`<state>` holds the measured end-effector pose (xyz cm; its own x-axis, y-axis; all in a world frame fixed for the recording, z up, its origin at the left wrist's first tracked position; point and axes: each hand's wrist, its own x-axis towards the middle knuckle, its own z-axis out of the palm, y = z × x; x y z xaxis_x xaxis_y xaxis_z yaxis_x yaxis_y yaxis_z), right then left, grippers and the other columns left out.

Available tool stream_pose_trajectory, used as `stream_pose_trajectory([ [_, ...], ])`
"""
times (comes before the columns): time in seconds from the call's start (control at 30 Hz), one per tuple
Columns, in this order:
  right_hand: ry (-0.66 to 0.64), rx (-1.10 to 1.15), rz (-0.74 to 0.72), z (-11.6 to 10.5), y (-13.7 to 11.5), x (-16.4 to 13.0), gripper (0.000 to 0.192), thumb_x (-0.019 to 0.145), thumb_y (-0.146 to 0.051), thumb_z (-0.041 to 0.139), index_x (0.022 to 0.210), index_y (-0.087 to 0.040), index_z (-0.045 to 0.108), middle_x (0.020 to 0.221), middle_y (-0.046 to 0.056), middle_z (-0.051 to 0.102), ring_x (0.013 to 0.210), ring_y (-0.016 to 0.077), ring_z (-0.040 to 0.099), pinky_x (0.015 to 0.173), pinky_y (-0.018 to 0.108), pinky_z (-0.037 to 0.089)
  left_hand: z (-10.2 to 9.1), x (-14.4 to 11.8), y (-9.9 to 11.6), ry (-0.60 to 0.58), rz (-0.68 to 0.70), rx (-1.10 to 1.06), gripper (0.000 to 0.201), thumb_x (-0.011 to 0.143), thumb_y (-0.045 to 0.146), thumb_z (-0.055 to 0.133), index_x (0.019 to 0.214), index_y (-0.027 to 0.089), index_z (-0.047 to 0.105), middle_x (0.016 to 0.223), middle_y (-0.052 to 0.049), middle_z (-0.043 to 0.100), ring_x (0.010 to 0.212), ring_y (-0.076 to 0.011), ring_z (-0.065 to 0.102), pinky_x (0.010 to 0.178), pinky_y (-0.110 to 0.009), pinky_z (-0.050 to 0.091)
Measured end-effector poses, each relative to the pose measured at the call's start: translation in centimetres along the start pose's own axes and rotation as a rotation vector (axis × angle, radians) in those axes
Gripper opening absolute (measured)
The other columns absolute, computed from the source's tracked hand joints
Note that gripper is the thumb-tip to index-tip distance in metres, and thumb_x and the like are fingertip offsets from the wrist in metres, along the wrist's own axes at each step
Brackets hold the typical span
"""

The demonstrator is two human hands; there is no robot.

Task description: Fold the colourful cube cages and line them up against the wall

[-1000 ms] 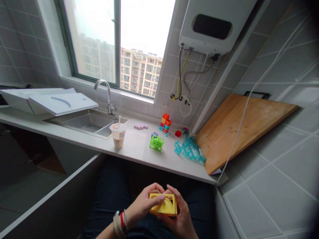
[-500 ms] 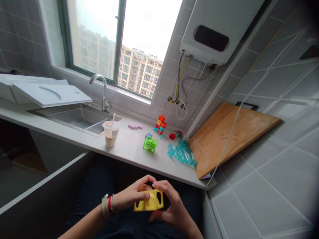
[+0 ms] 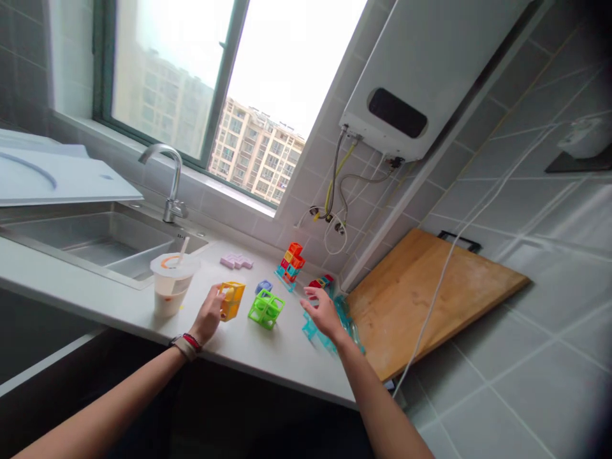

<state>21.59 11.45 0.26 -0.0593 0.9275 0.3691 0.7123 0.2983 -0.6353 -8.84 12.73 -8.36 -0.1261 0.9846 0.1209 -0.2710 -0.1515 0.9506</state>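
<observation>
My left hand (image 3: 209,315) grips a yellow openwork toy block (image 3: 232,301) over the counter, right of a lidded drink cup. Fingers apart and holding nothing, my right hand (image 3: 323,311) hovers over a heap of translucent teal toy pieces (image 3: 342,319), hiding part of it. Between the hands sits a green openwork block (image 3: 266,309), with a small blue block (image 3: 263,287) just behind it. Farther back stands a stacked orange, red, yellow and teal block figure (image 3: 291,262). A red block piece (image 3: 321,282) lies beyond my right hand's fingertips.
The drink cup (image 3: 173,284) with a straw stands near the counter edge. Behind it are a steel sink (image 3: 119,239), a faucet (image 3: 173,185) and lilac pieces (image 3: 236,261). A wooden board (image 3: 425,293) leans at the right, crossed by a white cable (image 3: 437,296).
My hands have separated and moved up from my lap to the counter. My left hand carried the yellow block left; my right hand let go and reached the teal pieces. The view shifted.
</observation>
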Motion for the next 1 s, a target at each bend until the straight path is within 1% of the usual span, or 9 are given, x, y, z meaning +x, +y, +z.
stream_pose_trajectory([
  [0.1, 0.055, -0.029, 0.109, 2.1, 2.6, 6.9, 0.040, 0.083, -0.035, 0.071, 0.120, -0.017, 0.068, 0.118, 0.011, 0.068, 0.103, 0.0231, 0.066, 0.093, 0.035, 0.052, -0.9, 1.2, -1.9, -0.010, -0.084, -0.015, 0.038, 0.089, 0.047, 0.047, 0.115, 0.019, 0.050, 0.089, -0.001, 0.060, 0.066, -0.0171, 0.058, 0.055, -0.027, 0.049],
  [0.23, 0.118, -0.079, 0.223, 4.9, 5.7, 15.3, 0.057, 0.080, -0.035, 0.073, 0.131, -0.012, 0.059, 0.127, 0.017, 0.064, 0.114, 0.0265, 0.064, 0.101, 0.038, 0.047, -1.5, 1.1, -2.7, -0.080, -0.135, -0.028, 0.041, 0.090, 0.053, 0.050, 0.118, 0.023, 0.051, 0.095, -0.002, 0.065, 0.070, -0.0191, 0.062, 0.060, -0.027, 0.050],
  [0.4, 0.162, -0.135, 0.311, 7.7, 8.3, 22.3, 0.083, 0.070, -0.035, 0.083, 0.140, -0.010, 0.046, 0.140, 0.023, 0.056, 0.127, 0.0290, 0.057, 0.108, 0.039, 0.041, -1.3, 0.7, -3.1, -0.226, -0.141, 0.033, 0.051, 0.088, 0.057, 0.056, 0.125, 0.021, 0.051, 0.093, -0.003, 0.069, 0.075, -0.0230, 0.063, 0.067, -0.031, 0.049],
  [0.47, 0.149, -0.131, 0.328, 8.8, 9.3, 23.8, 0.081, 0.067, -0.035, 0.086, 0.135, -0.010, 0.051, 0.133, 0.020, 0.063, 0.120, 0.0276, 0.062, 0.104, 0.038, 0.045, -1.3, 0.7, -3.4, -0.243, -0.131, 0.039, 0.052, 0.089, 0.057, 0.056, 0.127, 0.021, 0.050, 0.097, -0.004, 0.069, 0.079, -0.0240, 0.064, 0.070, -0.032, 0.049],
  [0.57, 0.137, -0.118, 0.345, 10.1, 10.6, 24.9, 0.060, 0.066, -0.033, 0.086, 0.117, -0.012, 0.062, 0.116, 0.015, 0.073, 0.105, 0.0241, 0.069, 0.095, 0.033, 0.050, -1.4, 0.8, -3.8, -0.172, -0.153, -0.012, 0.055, 0.088, 0.060, 0.055, 0.127, 0.021, 0.050, 0.099, -0.006, 0.069, 0.080, -0.0252, 0.064, 0.069, -0.033, 0.050],
  [0.67, 0.154, -0.117, 0.347, 10.8, 11.9, 25.2, 0.041, 0.070, -0.031, 0.083, 0.103, -0.012, 0.068, 0.107, 0.016, 0.076, 0.096, 0.0242, 0.072, 0.089, 0.033, 0.053, -1.6, 0.9, -4.2, -0.139, -0.160, -0.094, 0.052, 0.091, 0.059, 0.053, 0.128, 0.023, 0.049, 0.101, -0.006, 0.067, 0.081, -0.0245, 0.064, 0.070, -0.034, 0.051],
  [0.73, 0.173, -0.116, 0.329, 10.8, 12.6, 25.3, 0.037, 0.071, -0.030, 0.081, 0.100, -0.010, 0.069, 0.106, 0.019, 0.076, 0.093, 0.0261, 0.072, 0.087, 0.035, 0.054, -1.6, 0.7, -4.3, -0.151, -0.143, -0.111, 0.052, 0.093, 0.058, 0.052, 0.130, 0.023, 0.047, 0.103, -0.007, 0.067, 0.082, -0.0239, 0.064, 0.071, -0.034, 0.051],
  [0.87, 0.206, -0.096, 0.258, 9.5, 13.6, 25.6, 0.044, 0.066, -0.033, 0.084, 0.101, -0.009, 0.071, 0.104, 0.019, 0.077, 0.089, 0.0275, 0.073, 0.084, 0.036, 0.056, -1.5, 0.2, -4.3, -0.169, -0.113, -0.053, 0.053, 0.094, 0.058, 0.052, 0.133, 0.023, 0.042, 0.106, -0.008, 0.069, 0.085, -0.0230, 0.065, 0.076, -0.034, 0.049],
  [1.0, 0.246, -0.064, 0.163, 6.4, 13.8, 25.9, 0.045, 0.067, -0.041, 0.082, 0.100, -0.013, 0.073, 0.101, 0.013, 0.078, 0.088, 0.0257, 0.073, 0.083, 0.034, 0.057, -1.5, 0.3, -4.2, -0.174, -0.112, -0.028, 0.053, 0.096, 0.058, 0.050, 0.135, 0.024, 0.039, 0.106, -0.006, 0.070, 0.086, -0.0222, 0.066, 0.076, -0.033, 0.049],
])
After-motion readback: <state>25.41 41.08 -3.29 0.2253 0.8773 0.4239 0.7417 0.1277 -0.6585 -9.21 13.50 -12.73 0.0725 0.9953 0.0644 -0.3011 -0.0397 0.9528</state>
